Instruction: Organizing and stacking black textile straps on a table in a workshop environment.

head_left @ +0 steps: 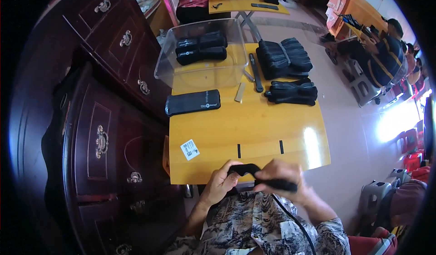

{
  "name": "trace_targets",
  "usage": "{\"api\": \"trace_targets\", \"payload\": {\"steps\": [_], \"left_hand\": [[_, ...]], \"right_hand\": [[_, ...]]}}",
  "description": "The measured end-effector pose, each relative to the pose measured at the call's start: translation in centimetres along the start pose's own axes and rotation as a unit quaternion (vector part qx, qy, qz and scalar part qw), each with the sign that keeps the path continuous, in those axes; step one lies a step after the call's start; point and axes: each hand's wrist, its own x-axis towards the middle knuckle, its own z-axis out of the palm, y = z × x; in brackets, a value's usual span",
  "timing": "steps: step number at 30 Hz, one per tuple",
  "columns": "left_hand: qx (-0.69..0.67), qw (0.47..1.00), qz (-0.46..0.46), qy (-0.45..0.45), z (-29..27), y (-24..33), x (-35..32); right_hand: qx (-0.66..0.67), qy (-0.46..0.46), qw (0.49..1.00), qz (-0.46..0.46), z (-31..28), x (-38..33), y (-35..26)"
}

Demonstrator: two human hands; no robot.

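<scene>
my left hand [221, 182] and right hand [280, 175] both grip one black sock [261, 177], held just off the near edge of the yellow worktop [254, 123], close to my chest, so i can work it between my fingers. beyond it, the clear plastic bin [200, 55] sits at the far left and holds two folded black bundles. a big stack of black socks [284, 55] lies at the far right, a smaller pile [293, 91] just in front. one packaged flat sock [193, 102] lies left of centre. two black tape marks [260, 148] sit near me, likely as measuring guides, beside one white label [190, 149].
</scene>
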Motion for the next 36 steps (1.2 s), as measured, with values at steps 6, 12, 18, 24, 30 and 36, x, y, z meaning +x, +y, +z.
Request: {"api": "trace_targets", "payload": {"steps": [6,12,18,24,30,36], "left_hand": [[0.187,0.979,0.076,-0.040,0.1,1.5,-2.8],[0.188,0.981,0.024,-0.030,0.6,1.0,-4.1],[0.211,0.977,0.021,-0.004,1.9,0.0,-4.0],[0.243,0.969,-0.024,-0.039,3.4,-0.5,-3.4],[0.255,0.964,-0.052,-0.053,3.8,0.9,-3.6],[0.270,0.962,-0.037,-0.035,3.7,0.3,-2.9]], "right_hand": [[-0.049,-0.061,0.997,0.013,-8.8,1.0,-4.1],[-0.060,-0.053,0.997,0.018,-8.3,1.2,-3.4],[-0.021,-0.071,0.997,0.021,-5.7,0.9,-1.2],[-0.011,-0.050,0.999,0.009,-4.3,1.7,1.4],[-0.037,-0.037,0.997,0.056,-4.2,-0.7,2.2],[-0.085,-0.013,0.992,0.087,-5.2,-1.1,2.4]]}}
